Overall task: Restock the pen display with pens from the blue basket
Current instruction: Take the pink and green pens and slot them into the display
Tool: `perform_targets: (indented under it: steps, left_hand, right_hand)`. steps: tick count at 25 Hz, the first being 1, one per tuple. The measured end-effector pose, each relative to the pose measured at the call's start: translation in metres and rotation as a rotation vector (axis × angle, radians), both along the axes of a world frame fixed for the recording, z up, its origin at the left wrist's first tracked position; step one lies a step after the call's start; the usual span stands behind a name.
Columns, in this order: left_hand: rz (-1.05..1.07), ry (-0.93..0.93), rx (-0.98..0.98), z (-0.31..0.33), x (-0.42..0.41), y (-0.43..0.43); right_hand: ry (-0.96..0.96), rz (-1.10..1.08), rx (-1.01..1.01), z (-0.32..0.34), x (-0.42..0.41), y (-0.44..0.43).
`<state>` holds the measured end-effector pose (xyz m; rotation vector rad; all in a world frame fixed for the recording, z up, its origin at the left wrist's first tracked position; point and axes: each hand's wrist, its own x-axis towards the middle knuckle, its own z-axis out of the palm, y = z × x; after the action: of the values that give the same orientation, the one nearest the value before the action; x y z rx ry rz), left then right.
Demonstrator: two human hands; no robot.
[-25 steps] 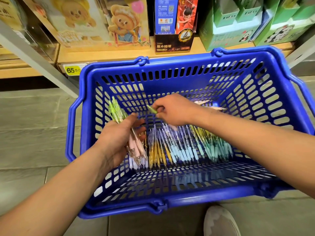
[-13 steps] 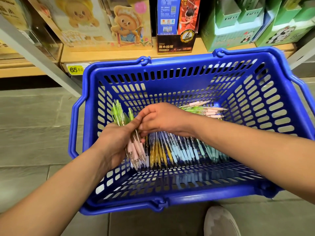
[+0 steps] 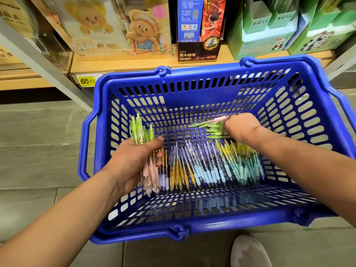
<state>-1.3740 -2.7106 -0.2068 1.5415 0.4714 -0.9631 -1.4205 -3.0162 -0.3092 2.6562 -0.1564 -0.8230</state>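
Observation:
A blue basket (image 3: 192,78) stands on the floor in front of a shelf. My left hand (image 3: 133,162) grips a bundle of pens (image 3: 140,132) with green tops and pink grips, held over the basket's left side. My right hand (image 3: 241,128) reaches to the far right of the basket floor, its fingers on a small heap of green and pink pens (image 3: 210,126); I cannot tell whether it holds any. Rows of yellow, light blue and teal pens (image 3: 208,166) lie on the basket floor between my hands.
A wooden shelf (image 3: 123,62) behind the basket carries boxed goods, a dark pencil box (image 3: 198,53) and green panda boxes (image 3: 256,45). A yellow price tag (image 3: 87,81) sits on its edge. My shoe (image 3: 248,251) is below the basket on the grey floor.
My right hand added a green pen to the bundle in my left hand, then moved right and away to the heap of green pens. My left hand kept its bundle.

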Motion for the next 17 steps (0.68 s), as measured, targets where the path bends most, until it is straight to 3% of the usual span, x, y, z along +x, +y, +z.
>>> perform_targets:
  steps: [6,13,17]
  left_hand:
    - [-0.002,0.004,0.005,-0.0013,-0.0007,-0.0025]
    - [0.003,0.001,-0.011,-0.0012,-0.0008,-0.0013]
    - [-0.018,-0.008,0.005,-0.0017,-0.0007,-0.0018]
  right_hand:
    - [0.042,0.178,-0.035,-0.0062,-0.0007,0.0025]
    - [0.029,0.022,0.06,-0.0024,0.0035,-0.0001]
    - [0.019,0.076,0.066,-0.0022,-0.0008,-0.0013]
